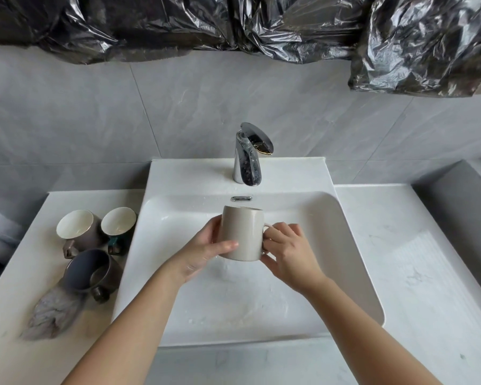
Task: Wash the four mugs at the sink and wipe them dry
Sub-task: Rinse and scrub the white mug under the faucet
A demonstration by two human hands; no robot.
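Obs.: a plain beige ceramic mug [242, 236] is held upright over the white rectangular sink basin [353, 245], near of the chrome single-lever tap [249, 159] and just near of the small chrome overflow slot [241, 198]. The left hand [203, 252] wraps the mug's left side, thumb laid across its near face and the other fingers curled behind it, clamped on the body. The right hand [288, 252] closes on the mug's handle at the right side, fingers curled together around it, thumb under the base edge. No water stream is discernible at the spout; the basin floor looks wet and speckled. On the white marble-look counter [417, 273], left of the basin, three more mugs stand close together: a grey-brown mug with cream interior [77, 227] at far left, a dark teal mug with cream interior [118, 222] just right of it, and a dark grey mug with blue-grey interior [90, 270] nearer. A crumpled grey cloth [52, 312] lies on the counter near of that mug, touching its base. The counter to the right of the basin is bare. Grey stone-look wall tiles [95, 112] lie behind, with crinkled black plastic sheeting [261, 23] across the top. No brand marks, labels or writing are legible on any mug, the tap or the basin.
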